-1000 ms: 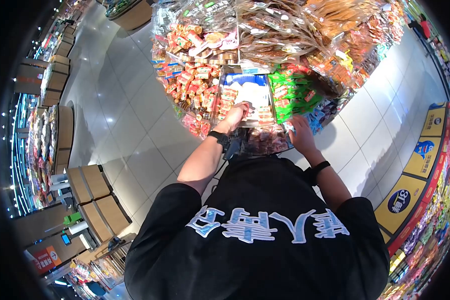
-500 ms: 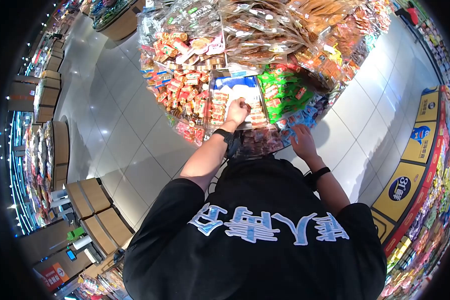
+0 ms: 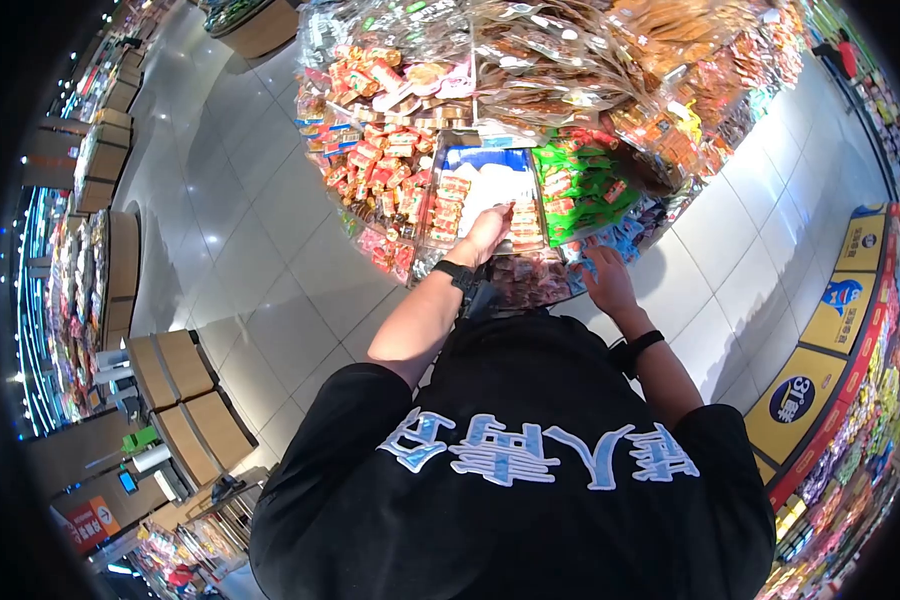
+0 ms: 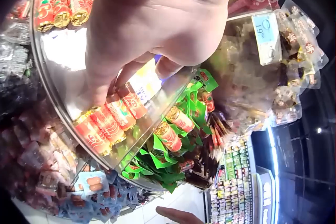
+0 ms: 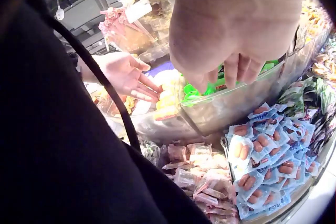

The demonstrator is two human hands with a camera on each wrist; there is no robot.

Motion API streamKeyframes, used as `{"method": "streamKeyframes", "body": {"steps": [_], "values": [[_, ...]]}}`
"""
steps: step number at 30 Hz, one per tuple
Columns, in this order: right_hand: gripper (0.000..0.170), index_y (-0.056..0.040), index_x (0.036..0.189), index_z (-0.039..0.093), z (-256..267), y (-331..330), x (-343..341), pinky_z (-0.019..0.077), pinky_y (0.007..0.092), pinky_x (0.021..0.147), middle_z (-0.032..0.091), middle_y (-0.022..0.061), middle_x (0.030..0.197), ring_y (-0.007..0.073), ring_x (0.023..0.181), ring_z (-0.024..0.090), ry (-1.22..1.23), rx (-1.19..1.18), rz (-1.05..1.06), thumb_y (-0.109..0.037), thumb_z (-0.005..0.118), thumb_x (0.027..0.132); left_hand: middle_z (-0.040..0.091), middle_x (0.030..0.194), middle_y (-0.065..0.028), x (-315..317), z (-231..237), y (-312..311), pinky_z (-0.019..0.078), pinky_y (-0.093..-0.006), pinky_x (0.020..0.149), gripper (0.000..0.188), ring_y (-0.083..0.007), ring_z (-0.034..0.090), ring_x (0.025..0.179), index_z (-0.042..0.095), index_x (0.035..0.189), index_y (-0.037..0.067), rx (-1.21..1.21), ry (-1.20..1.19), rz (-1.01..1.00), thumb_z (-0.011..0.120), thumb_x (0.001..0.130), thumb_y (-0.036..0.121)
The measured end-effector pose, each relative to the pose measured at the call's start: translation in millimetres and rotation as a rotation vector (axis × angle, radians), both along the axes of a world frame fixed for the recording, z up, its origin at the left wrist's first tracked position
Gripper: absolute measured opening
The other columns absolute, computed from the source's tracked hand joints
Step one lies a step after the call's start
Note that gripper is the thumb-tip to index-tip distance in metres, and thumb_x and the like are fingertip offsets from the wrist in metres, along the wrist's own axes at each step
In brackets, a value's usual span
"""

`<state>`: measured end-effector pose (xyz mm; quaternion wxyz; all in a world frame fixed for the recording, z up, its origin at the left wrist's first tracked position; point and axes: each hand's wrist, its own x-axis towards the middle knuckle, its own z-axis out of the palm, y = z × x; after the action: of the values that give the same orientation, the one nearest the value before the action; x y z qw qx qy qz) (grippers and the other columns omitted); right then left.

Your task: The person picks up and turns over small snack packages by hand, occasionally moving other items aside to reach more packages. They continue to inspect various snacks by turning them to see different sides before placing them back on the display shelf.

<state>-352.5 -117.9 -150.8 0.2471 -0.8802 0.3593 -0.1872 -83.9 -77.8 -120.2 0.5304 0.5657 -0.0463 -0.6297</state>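
In the head view my left hand (image 3: 485, 237) reaches into a clear-sided bin (image 3: 431, 205) with a white bottom. Its fingertips touch a row of red-and-gold wrapped rolls (image 4: 105, 129) along the bin's right side. Seen from the right wrist, that hand's fingers (image 5: 137, 88) are stretched out toward the rolls. A second group of rolls (image 4: 61, 11) stands at the bin's left side. My right hand (image 3: 610, 282) hangs loosely by the near rim of the neighbouring bin of green packets (image 3: 580, 190), holding nothing, its fingers slightly bent.
Below the right hand lie small blue packets (image 5: 262, 155), beside pinkish wrapped pieces (image 5: 202, 176). Brown bagged snacks (image 3: 550, 60) pile up at the back of the round display. Tiled floor (image 3: 260, 260) surrounds it, and yellow-panelled shelving (image 3: 815, 365) stands at the right.
The left hand has shifted from the middle of the bin to the right-hand row of rolls. The right hand stays near the rim. The head view has swayed slightly.
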Motion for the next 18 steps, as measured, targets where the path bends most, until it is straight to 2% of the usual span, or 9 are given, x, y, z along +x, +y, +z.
{"method": "streamKeyframes", "body": {"steps": [2, 4, 8, 10, 13, 14, 17, 18], "values": [[0.034, -0.0019, 0.114, 0.058, 6, -4, 13, 0.0453, 0.0435, 0.094, 0.060, 0.0167, 0.112, 0.0359, 0.110, 0.054, -0.026, 0.001, 0.028, -0.009, 0.065, 0.081, 0.061, 0.097, 0.0004, 17, -51, 4, 0.0420, -0.0238, 0.082, 0.028, -0.0104, 0.053, 0.087, 0.062, 0.107, 0.008, -0.022, -0.007, -0.068, 0.041, 0.099, 0.023], [0.033, -0.0013, 0.112, 0.059, 15, -6, 35, 0.0462, 0.0429, 0.093, 0.062, 0.0169, 0.110, 0.0365, 0.107, 0.057, -0.054, 0.043, 0.061, -0.009, 0.065, 0.081, 0.062, 0.101, 0.0007, 31, -54, 17, 0.0436, -0.0238, 0.083, 0.029, -0.0086, 0.055, 0.091, 0.062, 0.111, 0.010, -0.029, -0.060, -0.143, 0.041, 0.099, 0.024], [0.031, -0.0023, 0.111, 0.059, 28, -14, 109, 0.0495, 0.0430, 0.086, 0.062, 0.0172, 0.105, 0.0382, 0.098, 0.060, -0.035, 0.142, 0.241, -0.013, 0.066, 0.082, 0.062, 0.093, 0.0033, 40, -33, 59, 0.0456, -0.0229, 0.081, 0.021, -0.0074, 0.057, 0.089, 0.063, 0.104, 0.011, -0.008, -0.037, -0.027, 0.046, 0.097, 0.022], [0.032, -0.0026, 0.110, 0.059, 31, -18, 156, 0.0508, 0.0429, 0.083, 0.060, 0.0175, 0.108, 0.0388, 0.096, 0.060, -0.047, 0.115, 0.302, -0.016, 0.067, 0.082, 0.064, 0.093, 0.0007, 56, -43, 80, 0.0479, -0.0236, 0.077, 0.021, -0.0090, 0.058, 0.085, 0.061, 0.107, 0.008, 0.002, -0.020, -0.044, 0.049, 0.097, 0.022], [0.044, -0.0030, 0.115, 0.056, 26, -21, 221, 0.0514, 0.0435, 0.084, 0.056, 0.0189, 0.113, 0.0387, 0.096, 0.060, 0.033, -0.054, 0.223, -0.023, 0.072, 0.079, 0.064, 0.093, -0.0004, 70, -32, 107, 0.0492, -0.0239, 0.073, 0.020, -0.0093, 0.060, 0.083, 0.060, 0.107, 0.007, 0.028, -0.031, -0.032, 0.048, 0.099, 0.021], [0.049, -0.0032, 0.116, 0.054, 25, -20, 238, 0.0516, 0.0439, 0.085, 0.054, 0.0198, 0.114, 0.0391, 0.097, 0.060, 0.093, -0.046, 0.204, -0.025, 0.073, 0.078, 0.066, 0.106, -0.0040, 79, -45, 117, 0.0506, -0.0280, 0.083, 0.026, -0.0141, 0.063, 0.096, 0.059, 0.117, 0.006, 0.007, -0.042, -0.090, 0.049, 0.100, 0.023], [0.065, -0.0036, 0.120, 0.047, 16, -23, 278, 0.0525, 0.0463, 0.084, 0.050, 0.0232, 0.111, 0.0413, 0.097, 0.060, 0.288, -0.050, 0.146, -0.029, 0.080, 0.070, 0.066, 0.108, -0.0058, 93, -41, 138, 0.0512, -0.0279, 0.083, 0.028, -0.0144, 0.063, 0.097, 0.057, 0.121, 0.004, 0.029, -0.072, -0.097, 0.046, 0.101, 0.021], [0.065, -0.0030, 0.119, 0.047, 9, -21, 286, 0.0528, 0.0464, 0.083, 0.050, 0.0237, 0.111, 0.0415, 0.097, 0.060, 0.292, -0.045, 0.124, -0.028, 0.080, 0.069, 0.065, 0.109, -0.0063, 99, -42, 143, 0.0512, -0.0279, 0.084, 0.029, -0.0147, 0.063, 0.098, 0.057, 0.122, 0.003, 0.014, -0.074, -0.114, 0.046, 0.101, 0.021]]}}
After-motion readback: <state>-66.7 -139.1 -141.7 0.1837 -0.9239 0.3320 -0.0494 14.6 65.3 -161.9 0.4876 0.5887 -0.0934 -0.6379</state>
